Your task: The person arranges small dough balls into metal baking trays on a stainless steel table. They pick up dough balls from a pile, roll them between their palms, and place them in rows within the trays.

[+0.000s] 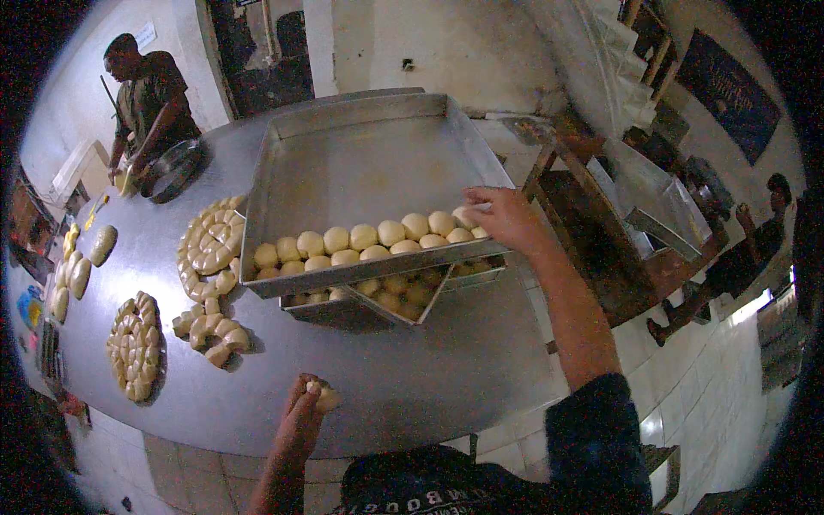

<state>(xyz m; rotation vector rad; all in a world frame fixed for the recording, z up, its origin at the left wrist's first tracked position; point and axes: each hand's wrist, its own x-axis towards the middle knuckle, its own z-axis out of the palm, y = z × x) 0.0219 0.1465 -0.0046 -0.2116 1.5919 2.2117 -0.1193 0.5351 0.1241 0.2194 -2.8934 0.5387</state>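
In my left hand (304, 405) is a lump of dough (328, 398), held above the near part of the metal table. Over the right end of a large metal tray (380, 154), my right hand (508, 219) has its fingers on a dough ball (462, 216) and partly covers it. Two rows of round dough balls (364, 237) line the tray's near side, and the far part shows bare metal. Beneath this tray are other trays (386, 299) with more dough balls, partly hidden.
Cut dough coils (212, 241) lie left of the tray, with a curved dough piece (219, 335) and another dough cluster (134, 347) nearer. Oblong dough pieces (77, 277) sit farther left. Across the table (412, 380), a co-worker (151, 96) handles dough beside a round pan (172, 170). A wooden rack (579, 219) stands right.
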